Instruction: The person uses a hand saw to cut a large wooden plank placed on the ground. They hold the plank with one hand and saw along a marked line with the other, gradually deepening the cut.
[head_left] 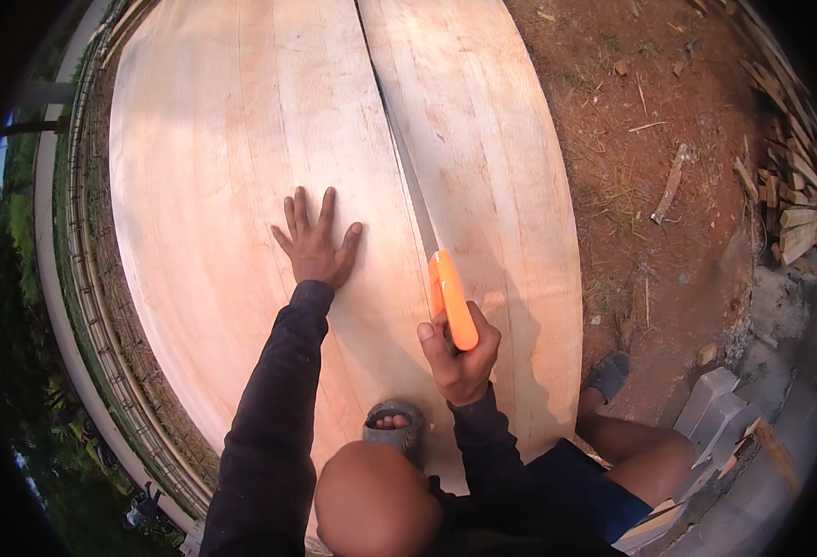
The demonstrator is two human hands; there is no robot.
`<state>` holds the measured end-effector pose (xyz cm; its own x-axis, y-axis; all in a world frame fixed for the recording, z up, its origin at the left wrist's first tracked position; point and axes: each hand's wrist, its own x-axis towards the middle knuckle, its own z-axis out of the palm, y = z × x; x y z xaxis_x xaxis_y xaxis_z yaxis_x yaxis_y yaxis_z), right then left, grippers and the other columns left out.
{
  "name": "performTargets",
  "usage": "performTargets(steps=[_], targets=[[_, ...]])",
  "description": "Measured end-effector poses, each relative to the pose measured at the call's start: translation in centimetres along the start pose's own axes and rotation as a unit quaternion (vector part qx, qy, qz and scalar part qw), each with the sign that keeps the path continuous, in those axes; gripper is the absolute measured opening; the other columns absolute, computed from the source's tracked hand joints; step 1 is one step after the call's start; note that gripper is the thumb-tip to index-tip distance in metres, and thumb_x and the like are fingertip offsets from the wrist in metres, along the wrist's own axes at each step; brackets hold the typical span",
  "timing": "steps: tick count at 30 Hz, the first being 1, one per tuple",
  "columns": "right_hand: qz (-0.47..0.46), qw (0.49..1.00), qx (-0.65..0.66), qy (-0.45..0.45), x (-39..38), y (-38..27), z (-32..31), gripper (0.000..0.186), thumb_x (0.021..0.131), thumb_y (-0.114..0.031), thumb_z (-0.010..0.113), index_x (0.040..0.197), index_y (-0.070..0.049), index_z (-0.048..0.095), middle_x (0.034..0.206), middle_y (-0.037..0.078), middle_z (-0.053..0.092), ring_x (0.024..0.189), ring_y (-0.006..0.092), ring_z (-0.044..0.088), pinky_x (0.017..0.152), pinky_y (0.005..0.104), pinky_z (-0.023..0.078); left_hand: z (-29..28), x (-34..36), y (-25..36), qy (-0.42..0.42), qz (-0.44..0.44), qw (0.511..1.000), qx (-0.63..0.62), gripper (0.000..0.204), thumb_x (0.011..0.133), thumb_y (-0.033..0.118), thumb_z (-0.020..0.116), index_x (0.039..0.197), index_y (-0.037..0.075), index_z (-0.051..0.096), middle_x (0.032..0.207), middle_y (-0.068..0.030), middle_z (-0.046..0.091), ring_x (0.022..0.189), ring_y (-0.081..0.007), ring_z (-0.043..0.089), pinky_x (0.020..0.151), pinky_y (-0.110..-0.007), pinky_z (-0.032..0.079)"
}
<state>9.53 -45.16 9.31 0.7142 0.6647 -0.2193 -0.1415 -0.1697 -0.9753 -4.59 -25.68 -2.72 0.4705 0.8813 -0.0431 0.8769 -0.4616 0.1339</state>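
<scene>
My left hand (pixel 316 243) lies flat on a pale plywood sheet (pixel 213 158), fingers spread and holding nothing. To its right, my right hand (pixel 460 362) grips the orange handle of a handsaw (pixel 453 297). The saw's blade runs away from me along a long, narrow slit that divides the plywood. A grey sandal (pixel 395 425) on my foot rests on the sheet between my forearms, near a bent bare knee (pixel 371 497).
My other sandaled foot (pixel 608 371) is off the sheet's right edge on reddish dirt (pixel 631 186) with wood scraps. Scrap timber (pixel 798 186) and concrete blocks (pixel 715 408) lie along the right. Bamboo poles (pixel 102 306) and greenery line the left.
</scene>
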Motion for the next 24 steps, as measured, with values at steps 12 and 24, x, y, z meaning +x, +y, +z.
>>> performTargets(steps=[12, 24], targets=[[0.089, 0.986, -0.133, 0.036, -11.3, -6.4, -1.3, 0.024, 0.090, -0.011, 0.069, 0.074, 0.003, 0.059, 0.056, 0.008, 0.052, 0.052, 0.0090, 0.046, 0.049, 0.0314, 0.038, 0.3, 0.7, 0.3, -0.040, -0.025, 0.999, -0.027, 0.073, 0.094, 0.064, 0.051, 0.156, 0.028, 0.035, 0.167, -0.0121, 0.015, 0.154, -0.0401, 0.002, 0.111, -0.078, 0.000], [0.033, 0.979, -0.188, 0.070, 1.3, -0.9, 5.0, 0.024, 0.083, -0.008, 0.068, 0.068, 0.004, 0.053, 0.055, 0.019, 0.051, 0.047, 0.0256, 0.053, 0.052, 0.0386, 0.043, -1.4, 0.7, 2.0, -0.050, -0.052, 0.997, 0.040, 0.071, 0.095, 0.067, 0.045, 0.158, 0.040, 0.027, 0.168, -0.0110, 0.009, 0.152, -0.0471, 0.000, 0.108, -0.082, 0.005]])
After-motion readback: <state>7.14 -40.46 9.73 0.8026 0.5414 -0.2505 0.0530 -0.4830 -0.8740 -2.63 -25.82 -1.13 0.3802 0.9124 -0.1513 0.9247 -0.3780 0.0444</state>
